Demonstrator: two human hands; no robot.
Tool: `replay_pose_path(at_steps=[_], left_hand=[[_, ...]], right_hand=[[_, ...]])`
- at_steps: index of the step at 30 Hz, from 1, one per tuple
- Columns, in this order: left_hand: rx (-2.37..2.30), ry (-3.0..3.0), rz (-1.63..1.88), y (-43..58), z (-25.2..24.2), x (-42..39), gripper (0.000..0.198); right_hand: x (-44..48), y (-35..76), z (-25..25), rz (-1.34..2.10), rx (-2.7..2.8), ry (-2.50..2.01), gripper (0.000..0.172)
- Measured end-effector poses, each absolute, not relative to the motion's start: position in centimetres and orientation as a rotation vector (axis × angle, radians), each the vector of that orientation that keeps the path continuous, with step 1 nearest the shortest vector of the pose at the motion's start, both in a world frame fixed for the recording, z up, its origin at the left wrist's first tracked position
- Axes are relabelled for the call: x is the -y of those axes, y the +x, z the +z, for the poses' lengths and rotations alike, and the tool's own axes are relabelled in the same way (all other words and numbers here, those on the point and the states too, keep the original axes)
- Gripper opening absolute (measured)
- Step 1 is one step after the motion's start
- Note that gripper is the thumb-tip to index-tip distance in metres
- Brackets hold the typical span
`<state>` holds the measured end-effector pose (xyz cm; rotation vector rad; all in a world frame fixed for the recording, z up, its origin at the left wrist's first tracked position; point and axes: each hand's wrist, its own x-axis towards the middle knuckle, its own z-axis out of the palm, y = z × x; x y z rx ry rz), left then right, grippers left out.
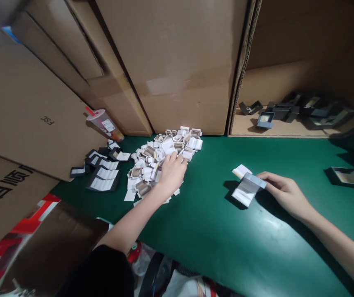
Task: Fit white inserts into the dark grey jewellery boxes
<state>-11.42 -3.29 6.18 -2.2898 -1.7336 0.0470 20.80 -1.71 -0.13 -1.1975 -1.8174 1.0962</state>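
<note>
"Green tabletop (214,235) on my feed, brown cardboard boxes (177,78) standing behind it. My landmark = white pile (148,168), lots of small card pcs."

"OK. L hand (173,170)?"

"On the pile, fingers bent down over it. Can't tell from my end if they've pinched a pc."

"R hand (284,190)?"

"Well right of the pile. Thumb & fingers narrow, gripping one edge of a small open box (245,192), white inside, tilted. Box is btwn pile & R hand; can't tell if it touches the tabletop."

"What else do I log?"

"Dark open boxes (104,178) w/ white linings, just left of the pile. Drinks cup (106,125) behind-left of it. Open carton (275,76) behind-right of it, w/ loose dark boxes (284,112) inside."
</note>
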Motion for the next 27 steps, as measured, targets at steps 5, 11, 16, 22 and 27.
replay_pose_path(at_steps=[5,11,16,22,27], left_hand=[[1.722,-2.339,0.010,-10.9,5.9,1.8,0.017],[1.682,-2.383,0.048,-11.6,6.5,1.3,0.017],[1.692,-2.401,0.013,-11.3,5.6,2.3,0.018],[1.765,-2.217,-0.018,-7.9,3.4,4.4,0.035],[1.686,-2.262,-0.069,-4.2,3.0,4.8,0.033]], right_hand=[[1.8,20.7,0.0,1.136,1.818,-1.151,0.032],[2.3,20.8,0.4,1.170,1.786,-1.076,0.038],[2.6,20.8,0.4,1.088,1.953,-0.961,0.041],[2.6,20.5,0.3,0.870,2.123,-1.049,0.028],[2.4,20.6,-0.4,1.000,2.002,-1.052,0.027]])
